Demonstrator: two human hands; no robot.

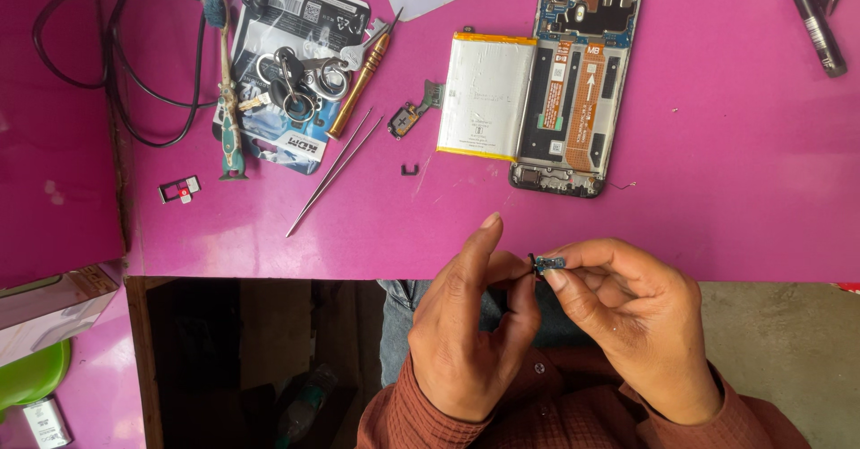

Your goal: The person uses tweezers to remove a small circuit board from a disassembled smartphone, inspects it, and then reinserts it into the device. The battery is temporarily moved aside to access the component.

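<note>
Both hands met just off the bench [717,225] edge, the right hand [632,323] pinching a small circuit part [546,263], the left hand [470,332] picking at it; beyond lay the opened phone [578,90], needing delicate refitting.

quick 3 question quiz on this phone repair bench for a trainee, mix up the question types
1. True or false: the silver battery lies to the left of the opened phone in the picture.
2. Which hands pinch the small circuit part? A) left hand only B) right hand only C) both
3. What slim metal tool lies on the pink table just below the brass-handled screwdriver?

Key
1. True.
2. C: the left hand and right hand meet on it.
3. The tweezers.
</note>
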